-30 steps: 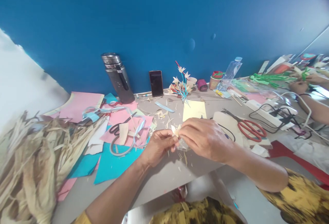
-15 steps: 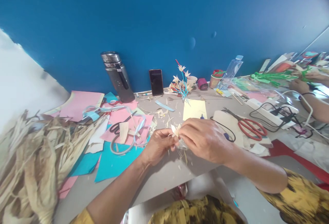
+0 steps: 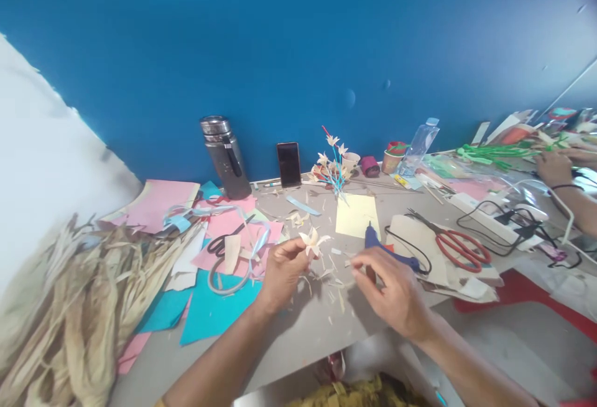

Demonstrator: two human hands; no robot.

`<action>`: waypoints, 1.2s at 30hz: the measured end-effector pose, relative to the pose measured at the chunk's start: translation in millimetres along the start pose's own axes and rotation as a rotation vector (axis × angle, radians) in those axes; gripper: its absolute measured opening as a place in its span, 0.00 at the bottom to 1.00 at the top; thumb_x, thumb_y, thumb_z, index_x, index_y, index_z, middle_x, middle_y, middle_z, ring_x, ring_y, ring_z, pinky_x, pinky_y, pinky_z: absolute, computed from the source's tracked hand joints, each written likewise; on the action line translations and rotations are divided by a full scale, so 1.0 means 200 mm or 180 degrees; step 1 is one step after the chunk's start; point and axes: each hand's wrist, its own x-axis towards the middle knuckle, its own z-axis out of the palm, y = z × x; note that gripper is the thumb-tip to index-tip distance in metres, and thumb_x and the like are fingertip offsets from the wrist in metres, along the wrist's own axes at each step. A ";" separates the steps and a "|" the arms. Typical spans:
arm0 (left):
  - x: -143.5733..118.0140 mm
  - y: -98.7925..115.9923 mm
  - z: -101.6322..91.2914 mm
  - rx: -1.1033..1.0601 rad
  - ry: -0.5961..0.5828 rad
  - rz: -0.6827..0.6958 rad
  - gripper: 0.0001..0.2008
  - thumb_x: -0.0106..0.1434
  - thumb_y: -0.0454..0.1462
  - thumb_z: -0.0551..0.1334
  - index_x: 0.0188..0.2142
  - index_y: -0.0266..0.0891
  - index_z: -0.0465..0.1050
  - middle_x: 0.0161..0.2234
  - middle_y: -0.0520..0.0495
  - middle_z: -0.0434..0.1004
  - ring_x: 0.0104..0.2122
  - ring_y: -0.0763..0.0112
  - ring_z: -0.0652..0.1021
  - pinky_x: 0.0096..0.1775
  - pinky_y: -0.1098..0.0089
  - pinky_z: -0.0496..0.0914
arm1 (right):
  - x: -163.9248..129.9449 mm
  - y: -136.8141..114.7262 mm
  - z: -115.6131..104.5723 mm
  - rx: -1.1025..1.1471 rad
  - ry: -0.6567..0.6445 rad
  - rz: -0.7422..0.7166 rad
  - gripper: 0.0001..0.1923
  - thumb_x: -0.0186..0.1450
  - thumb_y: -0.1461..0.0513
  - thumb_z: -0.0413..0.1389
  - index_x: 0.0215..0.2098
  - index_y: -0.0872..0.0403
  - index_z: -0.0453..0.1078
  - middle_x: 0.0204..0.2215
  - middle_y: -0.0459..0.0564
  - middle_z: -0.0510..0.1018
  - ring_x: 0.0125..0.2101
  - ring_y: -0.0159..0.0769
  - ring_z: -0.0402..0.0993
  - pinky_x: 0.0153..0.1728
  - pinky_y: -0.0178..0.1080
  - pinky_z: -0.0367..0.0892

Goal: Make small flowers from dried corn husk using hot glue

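My left hand (image 3: 284,273) is closed, holding a pale cream handmade flower (image 3: 313,243) with pointed petals between thumb and fingertips. To its right, my right hand (image 3: 394,292) is apart from the flower, its fingers loosely bent with a small gap at the thumb; I see nothing held in it. Just behind the right hand lies a blue glue gun (image 3: 373,238), partly covered by the fingers. Cream scraps (image 3: 336,282) are scattered on the table between my hands. Farther back stands a bunch of similar flowers on blue stems (image 3: 336,161).
Dried husks (image 3: 79,307) and coloured paper sheets (image 3: 219,310) cover the left. Black scissors (image 3: 219,245) lie there; red-handled scissors (image 3: 461,250) lie right. A flask (image 3: 227,161), phone (image 3: 289,165) and plastic bottle (image 3: 420,149) stand along the wall. Another person's hand (image 3: 555,167) is far right, beyond a power strip (image 3: 494,217).
My right hand has come away from the flower and moved right and down. The flower stays in my left hand, its petals now fully visible. The view has shifted slightly.
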 end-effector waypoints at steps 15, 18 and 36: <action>-0.03 0.01 0.01 0.1092 0.0295 0.1276 0.09 0.55 0.28 0.63 0.25 0.42 0.79 0.25 0.50 0.76 0.26 0.69 0.71 0.32 0.70 0.64 | -0.25 -0.09 0.18 0.0788 -0.0609 0.0233 0.08 0.69 0.68 0.51 0.34 0.53 0.70 0.27 0.48 0.76 0.27 0.34 0.74 0.30 0.34 0.66; -0.03 0.01 0.02 0.1054 0.0289 0.1119 0.08 0.56 0.30 0.63 0.24 0.42 0.78 0.24 0.51 0.73 0.26 0.70 0.69 0.30 0.70 0.62 | -0.26 -0.07 0.22 0.0793 -0.0678 0.0309 0.08 0.68 0.68 0.52 0.34 0.53 0.70 0.27 0.48 0.77 0.28 0.34 0.74 0.31 0.34 0.66; -0.04 0.01 0.04 0.0561 0.0006 0.0380 0.08 0.58 0.37 0.66 0.23 0.40 0.77 0.23 0.52 0.67 0.26 0.72 0.66 0.29 0.72 0.62 | -0.02 -0.09 0.15 0.1822 -0.0046 0.1660 0.10 0.68 0.58 0.56 0.33 0.55 0.75 0.25 0.46 0.76 0.23 0.31 0.67 0.24 0.33 0.62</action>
